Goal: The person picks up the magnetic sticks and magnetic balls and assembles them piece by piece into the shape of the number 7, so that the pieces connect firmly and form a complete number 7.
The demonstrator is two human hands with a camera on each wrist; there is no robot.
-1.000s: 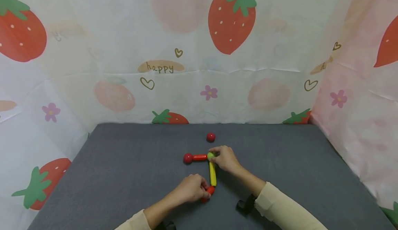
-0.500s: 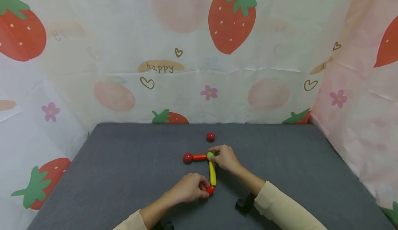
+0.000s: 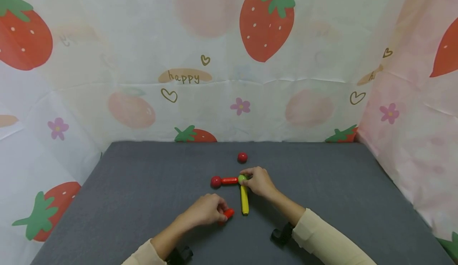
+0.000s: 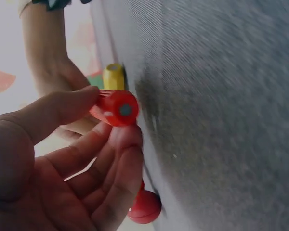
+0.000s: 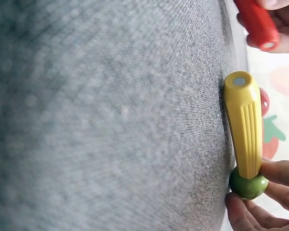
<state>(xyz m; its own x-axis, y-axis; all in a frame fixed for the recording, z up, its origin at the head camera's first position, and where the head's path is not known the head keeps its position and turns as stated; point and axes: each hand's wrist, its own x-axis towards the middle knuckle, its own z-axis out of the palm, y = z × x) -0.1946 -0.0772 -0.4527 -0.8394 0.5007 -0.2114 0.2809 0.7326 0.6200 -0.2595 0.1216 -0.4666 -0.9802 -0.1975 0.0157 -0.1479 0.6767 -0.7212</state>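
Pinched in the left hand (image 3: 204, 211), the red stick (image 3: 228, 213) has just separated from the yellow stick (image 3: 244, 199), whose green ball (image 3: 242, 178) the right hand (image 3: 259, 182) pinches.

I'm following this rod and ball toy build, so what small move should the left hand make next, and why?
Probably bring the red rod back to the free end of the yellow rod and line it up. The left hand pinches the red rod just beside that end, apart from it, while the right hand holds the green ball joint.
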